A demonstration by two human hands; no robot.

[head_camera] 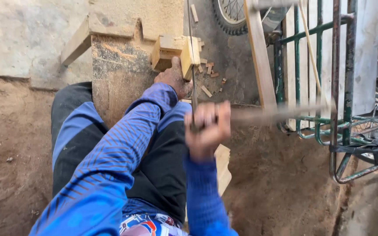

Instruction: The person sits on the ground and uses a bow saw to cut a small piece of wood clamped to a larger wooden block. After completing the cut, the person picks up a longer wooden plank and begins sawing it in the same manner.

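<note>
My left hand (174, 79) presses down on a pale wooden block (169, 51) that rests on the edge of a rough, sawdust-covered wooden bench (118, 74). My right hand (206, 129) is closed around the handle end of a wooden frame saw. Its thin blade (191, 30) runs straight up from my fist and passes through the block near its right end. The saw's wooden frame (259, 57) stands to the right of the blade, and its cross bar is blurred with motion. Both my sleeves are blue.
Small wood offcuts (207, 75) lie on the ground by the block. A green metal rack (329, 87) stands at the right, a tyre (228, 19) at the top. A pale plank (224, 168) lies under my leg. A concrete slab (27, 39) is at upper left.
</note>
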